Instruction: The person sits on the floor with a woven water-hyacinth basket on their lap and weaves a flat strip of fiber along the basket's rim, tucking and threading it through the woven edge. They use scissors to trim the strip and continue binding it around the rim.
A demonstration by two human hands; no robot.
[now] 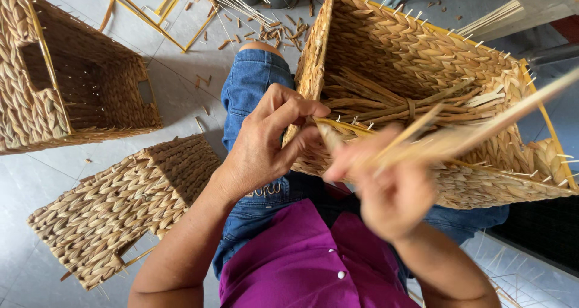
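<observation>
A half-woven straw basket [422, 60] on a yellow wire frame rests on my lap, its open side facing me. My left hand [268, 139] pinches the near rim of the basket, fingers curled on the weave beside the wire. My right hand [386, 187] is blurred by motion and grips a long flat straw strand [482, 127] that runs up to the right across the basket's rim. Loose strands lie bundled inside the basket.
A finished woven basket [66, 85] with handle holes stands at the upper left on the grey tile floor. Another woven basket [120, 205] lies upside down at the lower left. Bare yellow wire frames [151, 15] and straw scraps lie at the top.
</observation>
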